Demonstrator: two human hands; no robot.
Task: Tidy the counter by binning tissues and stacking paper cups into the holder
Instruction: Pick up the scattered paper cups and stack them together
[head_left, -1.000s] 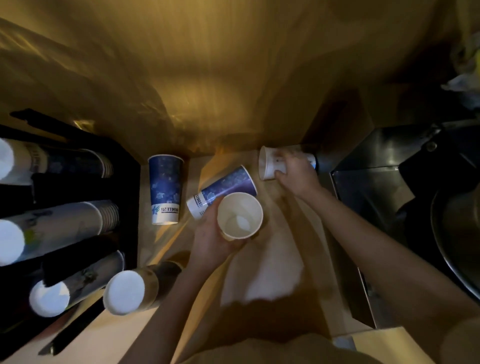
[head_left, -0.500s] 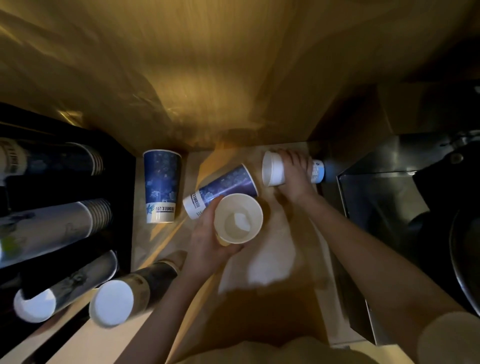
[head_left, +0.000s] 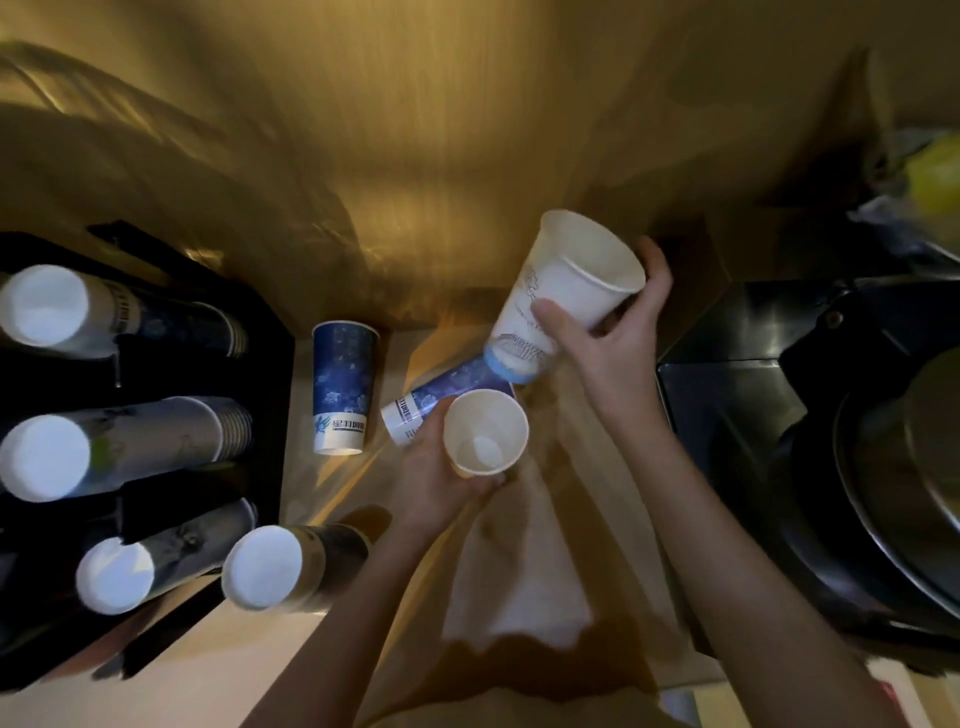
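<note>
Black plastic holder sits far left w/ stacked paper cups lying in its slots: top stack, mid stack, lower stack, plus one more stack just beside the holder's right edge, white bases toward the camera. Next over on the wooden counter, a blue cup stands upside down, apart from everything. A second blue cup lies on its side, touching or just behind the left hand. Left hand is clamped round a small plain cup, mouth up, seemingly empty inside. Right hand grips a white printed cup, thumb across the wall and fingers wrapped behind, cup tilted w/ its blue-banded base pointing down-left toward the small cup, mouth up-right. Far right: dark metal sink area, not part of the job. No tissues can be made out. Step in hand looks like nesting the two held cups. To do it well: the person should level the left cup, swing the right cup's base over its mouth, line up both axes, then slide straight in w/o squeezing so the walls don't buckle. If the white cup is wider it prob. won't seat; better to match it w/ a same-size stack in the holder.
</note>
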